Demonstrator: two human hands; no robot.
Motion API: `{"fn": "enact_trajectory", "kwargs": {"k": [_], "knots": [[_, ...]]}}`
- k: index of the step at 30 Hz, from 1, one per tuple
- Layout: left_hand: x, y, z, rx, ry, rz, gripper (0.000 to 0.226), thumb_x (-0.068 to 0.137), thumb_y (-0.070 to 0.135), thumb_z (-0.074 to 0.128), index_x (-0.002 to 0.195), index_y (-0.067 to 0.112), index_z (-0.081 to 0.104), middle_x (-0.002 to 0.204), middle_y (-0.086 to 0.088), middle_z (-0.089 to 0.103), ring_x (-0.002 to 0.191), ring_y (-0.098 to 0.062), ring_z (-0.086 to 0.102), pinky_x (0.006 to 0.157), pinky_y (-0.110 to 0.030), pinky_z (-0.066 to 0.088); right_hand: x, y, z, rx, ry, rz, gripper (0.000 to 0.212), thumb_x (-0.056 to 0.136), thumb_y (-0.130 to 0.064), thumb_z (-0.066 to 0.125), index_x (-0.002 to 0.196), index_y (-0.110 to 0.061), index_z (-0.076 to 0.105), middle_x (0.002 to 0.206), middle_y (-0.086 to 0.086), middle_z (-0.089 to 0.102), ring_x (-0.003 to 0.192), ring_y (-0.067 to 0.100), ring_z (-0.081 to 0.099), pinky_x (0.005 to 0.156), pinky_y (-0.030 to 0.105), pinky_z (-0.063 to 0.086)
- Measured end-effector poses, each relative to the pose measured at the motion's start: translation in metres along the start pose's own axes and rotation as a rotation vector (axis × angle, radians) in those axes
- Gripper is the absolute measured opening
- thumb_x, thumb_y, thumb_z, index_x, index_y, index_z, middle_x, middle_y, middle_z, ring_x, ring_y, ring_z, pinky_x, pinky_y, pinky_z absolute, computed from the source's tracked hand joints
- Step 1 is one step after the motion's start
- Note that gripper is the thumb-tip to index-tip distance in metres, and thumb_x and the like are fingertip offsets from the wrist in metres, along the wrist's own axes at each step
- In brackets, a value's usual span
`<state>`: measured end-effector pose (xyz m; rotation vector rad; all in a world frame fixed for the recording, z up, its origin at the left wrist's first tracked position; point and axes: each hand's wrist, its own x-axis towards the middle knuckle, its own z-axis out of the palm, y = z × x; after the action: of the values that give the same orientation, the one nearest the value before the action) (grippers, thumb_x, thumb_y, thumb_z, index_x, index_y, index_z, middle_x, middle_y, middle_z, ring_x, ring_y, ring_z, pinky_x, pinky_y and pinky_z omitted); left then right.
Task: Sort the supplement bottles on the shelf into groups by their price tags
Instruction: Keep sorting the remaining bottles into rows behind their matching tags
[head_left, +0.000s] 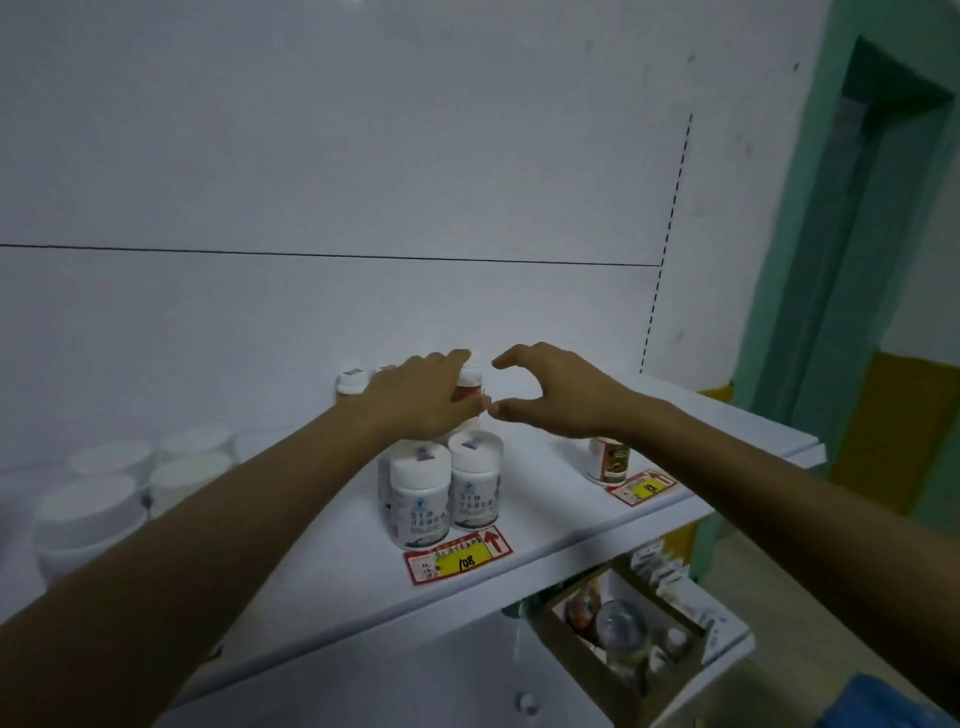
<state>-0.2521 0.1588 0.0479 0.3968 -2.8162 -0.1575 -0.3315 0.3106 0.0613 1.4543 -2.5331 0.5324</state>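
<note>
We reach both arms over the white shelf (571, 525). Our left hand (421, 397) is wrapped around a red-labelled bottle (469, 387) near the back of the shelf, fingers over its white cap and thumb low on its side. Our right hand (556, 389) hovers just beside it, curled into a loose C, thumb and fingers apart and holding nothing. Its thumb tip nearly meets the left thumb.

Behind the left hand, against the back wall, stands another capped bottle (351, 384). Near the front edge stand two white bottles (447, 493) with blue print, touching, right behind a red tag (458, 556) marked 108. Towards the right end of the front edge a second red-labelled bottle (609, 460) stands behind another tag (644, 487), partly hidden by our right forearm. White tubs (130, 483) crowd the left end.
</note>
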Motion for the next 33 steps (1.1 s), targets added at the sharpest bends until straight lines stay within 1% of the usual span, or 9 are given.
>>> {"fn": "enact_trajectory", "kwargs": {"k": [3,9,12,18,22,25,28,31,33], "knots": [[0.014,-0.001,0.006,0.007,-0.033,-0.012,0.065,0.085,0.063,0.042,0.138,0.028,0.033,0.136,-0.003,0.052,0.114,-0.025,0.054,0.096,-0.047,0.043,0.036,0.021,0.003,-0.03,-0.073,-0.029,0.057,0.086,-0.042,0.061,0.134,-0.016,0.044,0.138,0.007,0.049,0.122,0.024,0.048,0.1,0.036,0.041],[0.025,0.007,0.008,-0.021,-0.053,-0.092,0.053,0.091,0.051,0.042,0.137,0.025,0.038,0.137,-0.001,0.051,0.118,-0.022,0.051,0.097,-0.037,0.038,0.113,0.067,0.017,-0.097,-0.245,-0.131,0.056,0.088,-0.036,0.061,0.136,-0.016,0.043,0.137,0.008,0.049,0.121,0.025,0.048,0.099,0.036,0.042],[0.037,0.017,0.008,-0.033,-0.053,-0.139,0.051,0.092,0.049,0.042,0.137,0.025,0.038,0.136,0.001,0.052,0.117,-0.02,0.052,0.092,-0.031,0.036,0.148,0.087,0.025,-0.121,-0.297,-0.182,0.061,0.088,-0.036,0.061,0.14,-0.015,0.038,0.139,0.009,0.047,0.122,0.026,0.047,0.098,0.034,0.039],[0.066,0.045,0.02,0.053,-0.055,-0.263,0.054,0.088,0.054,0.044,0.135,0.028,0.039,0.135,0.002,0.052,0.115,-0.018,0.051,0.09,-0.028,0.036,0.204,0.119,0.057,-0.057,-0.3,-0.306,0.068,0.085,-0.043,0.062,0.143,-0.02,0.033,0.142,0.009,0.043,0.124,0.027,0.046,0.102,0.038,0.04],[0.068,0.065,0.03,0.118,-0.026,-0.305,0.052,0.088,0.056,0.043,0.134,0.034,0.038,0.135,0.006,0.052,0.116,-0.015,0.051,0.094,-0.032,0.041,0.218,0.13,0.076,-0.014,-0.222,-0.445,0.059,0.087,-0.043,0.059,0.137,-0.018,0.041,0.136,0.009,0.051,0.121,0.027,0.049,0.1,0.038,0.039],[0.069,0.077,0.037,0.141,0.034,-0.35,0.053,0.088,0.055,0.043,0.136,0.035,0.036,0.139,0.009,0.048,0.121,-0.013,0.048,0.092,-0.028,0.038,0.219,0.13,0.084,0.064,-0.07,-0.478,0.052,0.081,-0.046,0.065,0.123,-0.02,0.052,0.123,0.004,0.06,0.11,0.024,0.055,0.094,0.038,0.04],[0.071,0.086,0.044,0.064,0.162,-0.426,0.051,0.088,0.05,0.047,0.136,0.032,0.037,0.137,0.008,0.05,0.12,-0.014,0.049,0.095,-0.032,0.041,0.214,0.127,0.083,0.191,-0.002,-0.485,0.045,0.076,-0.046,0.068,0.113,-0.023,0.056,0.114,-0.001,0.064,0.104,0.02,0.056,0.093,0.036,0.035],[0.069,0.093,0.05,-0.047,0.343,-0.476,0.054,0.089,0.042,0.052,0.138,0.028,0.034,0.138,0.005,0.048,0.121,-0.016,0.048,0.098,-0.037,0.042,0.2,0.123,0.073,0.329,-0.028,-0.468,0.044,0.074,-0.042,0.072,0.11,-0.023,0.057,0.108,-0.001,0.063,0.096,0.017,0.056,0.091,0.037,0.042],[0.067,0.094,0.051,-0.116,0.433,-0.511,0.059,0.088,0.039,0.055,0.14,0.027,0.031,0.142,0.004,0.044,0.125,-0.016,0.046,0.101,-0.038,0.04,0.187,0.123,0.06,0.515,-0.073,-0.424,0.043,0.073,-0.037,0.074,0.109,-0.02,0.058,0.107,0.0,0.061,0.094,0.018,0.056,0.082,0.035,0.05]]}}
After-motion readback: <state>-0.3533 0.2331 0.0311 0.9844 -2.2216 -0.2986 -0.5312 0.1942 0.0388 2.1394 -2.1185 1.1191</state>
